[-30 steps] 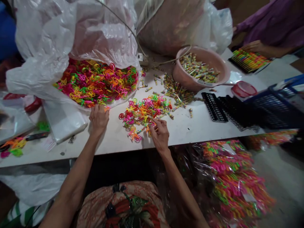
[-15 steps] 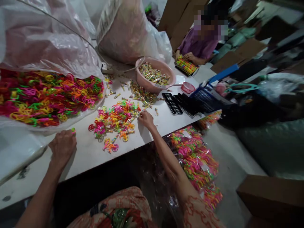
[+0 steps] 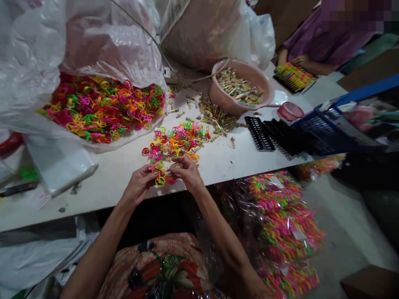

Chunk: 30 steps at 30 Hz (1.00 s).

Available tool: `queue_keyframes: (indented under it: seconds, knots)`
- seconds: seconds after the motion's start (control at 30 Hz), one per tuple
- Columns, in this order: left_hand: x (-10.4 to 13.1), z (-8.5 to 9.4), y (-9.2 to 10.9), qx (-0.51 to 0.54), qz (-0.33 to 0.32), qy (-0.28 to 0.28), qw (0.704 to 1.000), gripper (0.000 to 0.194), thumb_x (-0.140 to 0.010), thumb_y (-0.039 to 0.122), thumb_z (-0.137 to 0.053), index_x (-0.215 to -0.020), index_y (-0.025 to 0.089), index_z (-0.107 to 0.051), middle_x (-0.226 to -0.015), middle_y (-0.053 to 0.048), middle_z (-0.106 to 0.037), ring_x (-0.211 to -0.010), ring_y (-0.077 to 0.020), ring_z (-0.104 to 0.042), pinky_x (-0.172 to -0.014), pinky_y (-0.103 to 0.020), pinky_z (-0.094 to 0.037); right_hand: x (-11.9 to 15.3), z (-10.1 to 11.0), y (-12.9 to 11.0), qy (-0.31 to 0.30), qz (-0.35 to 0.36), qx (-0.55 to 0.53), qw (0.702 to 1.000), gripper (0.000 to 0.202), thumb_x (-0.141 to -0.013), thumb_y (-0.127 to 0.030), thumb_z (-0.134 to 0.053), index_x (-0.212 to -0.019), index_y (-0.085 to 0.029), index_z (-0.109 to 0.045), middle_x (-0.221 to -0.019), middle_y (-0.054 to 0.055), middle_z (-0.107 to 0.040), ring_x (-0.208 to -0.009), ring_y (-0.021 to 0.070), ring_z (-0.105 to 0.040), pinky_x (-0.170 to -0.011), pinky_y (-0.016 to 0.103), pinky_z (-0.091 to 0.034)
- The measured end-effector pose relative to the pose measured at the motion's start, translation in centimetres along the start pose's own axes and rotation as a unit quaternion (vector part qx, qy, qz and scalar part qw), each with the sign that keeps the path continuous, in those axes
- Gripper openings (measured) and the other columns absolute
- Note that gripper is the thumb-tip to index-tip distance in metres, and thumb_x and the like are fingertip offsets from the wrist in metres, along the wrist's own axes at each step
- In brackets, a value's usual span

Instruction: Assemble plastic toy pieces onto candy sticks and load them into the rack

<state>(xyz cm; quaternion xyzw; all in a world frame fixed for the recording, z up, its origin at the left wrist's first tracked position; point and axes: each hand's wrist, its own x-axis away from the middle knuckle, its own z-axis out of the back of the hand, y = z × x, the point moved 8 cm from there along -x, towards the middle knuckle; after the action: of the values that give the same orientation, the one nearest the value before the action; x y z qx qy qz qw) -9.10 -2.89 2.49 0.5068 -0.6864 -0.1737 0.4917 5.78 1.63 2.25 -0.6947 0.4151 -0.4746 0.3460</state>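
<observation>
Both hands now together at the bench [image 3: 218, 162] edge, apart a moment ago; left hand [image 3: 139, 187] and right hand [image 3: 187, 172] each pinch small toys [image 3: 162, 176] lifted from the pile [image 3: 177, 141]; sorting underway.

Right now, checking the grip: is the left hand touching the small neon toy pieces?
Touching: the head view shows left hand fingers closed on the neon toy pieces.

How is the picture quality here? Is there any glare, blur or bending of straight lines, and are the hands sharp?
Head view: the left hand and right hand with the small plastic toys are fairly sharp; the clear bag shows white glare; the table edge bends, wide-lens distortion; the right and lower borders are dim and smeared.
</observation>
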Motion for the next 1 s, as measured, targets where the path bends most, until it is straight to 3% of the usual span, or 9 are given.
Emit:
queue_keyframes:
  seconds: [0.13, 0.5, 0.6, 0.8, 1.0]
  knots:
    - [0.2, 0.4, -0.1, 0.019, 0.003, -0.004, 1.000, 0.040, -0.048, 0.026, -0.087, -0.083, 0.016, -0.070, -0.079, -0.003, -0.074, -0.068, -0.0142, -0.067, -0.066, -0.026, -0.055, 0.1, -2.3, 1.0, -0.046, -0.022, -0.024, 0.998, 0.031, -0.051, -0.034, -0.085, -0.069, -0.017, -0.067, -0.057, -0.004, -0.066, -0.048, 0.0083, -0.058, -0.050, 0.021, -0.047]
    - [0.1, 0.1, -1.4, 0.004, 0.031, -0.040, 0.999, 0.048, -0.051, 0.039, -0.088, -0.089, 0.015, -0.070, -0.074, -0.005, -0.073, -0.062, -0.0158, -0.067, -0.058, -0.025, -0.052, 0.4, -2.6, 1.8, -0.087, -0.051, -0.021, 0.995, 0.034, -0.052, -0.040, -0.086, -0.068, -0.016, -0.068, -0.055, -0.001, -0.067, -0.040, 0.0078, -0.054, -0.043, 0.021, -0.044]
    - [-0.1, 0.3, -1.6, 0.000, 0.013, -0.029, 1.000, 0.047, -0.051, 0.041, -0.088, -0.086, 0.014, -0.069, -0.072, -0.005, -0.072, -0.060, -0.0153, -0.066, -0.057, -0.025, -0.051, 0.6, -2.7, 1.6, -0.082, -0.037, -0.012, 0.996, 0.034, -0.053, -0.041, -0.085, -0.066, -0.016, -0.067, -0.054, -0.002, -0.066, -0.039, 0.0073, -0.052, -0.041, 0.020, -0.042]
    - [-0.5, 0.6, -0.2, -0.034, -0.085, 0.003, 0.996, 0.042, -0.051, 0.044, -0.086, -0.074, 0.014, -0.067, -0.066, 0.001, -0.068, -0.059, -0.0098, -0.059, -0.058, -0.021, -0.047, 1.8, -2.8, 0.1, -0.029, 0.062, 0.075, 0.995, 0.029, -0.061, -0.042, -0.081, -0.068, -0.017, -0.068, -0.050, -0.003, -0.062, -0.044, 0.0108, -0.058, -0.048, 0.024, -0.050]
    - [-0.1, 0.0, 1.2, -0.078, -0.121, -0.005, 0.990, 0.040, -0.054, 0.046, -0.084, -0.069, 0.015, -0.065, -0.062, 0.002, -0.065, -0.057, -0.0090, -0.055, -0.055, -0.021, -0.043, 1.3, -2.5, 0.5, -0.040, 0.044, 0.049, 0.997, 0.031, -0.060, -0.045, -0.081, -0.066, -0.017, -0.068, -0.050, -0.002, -0.064, -0.042, 0.0108, -0.056, -0.044, 0.023, -0.048]
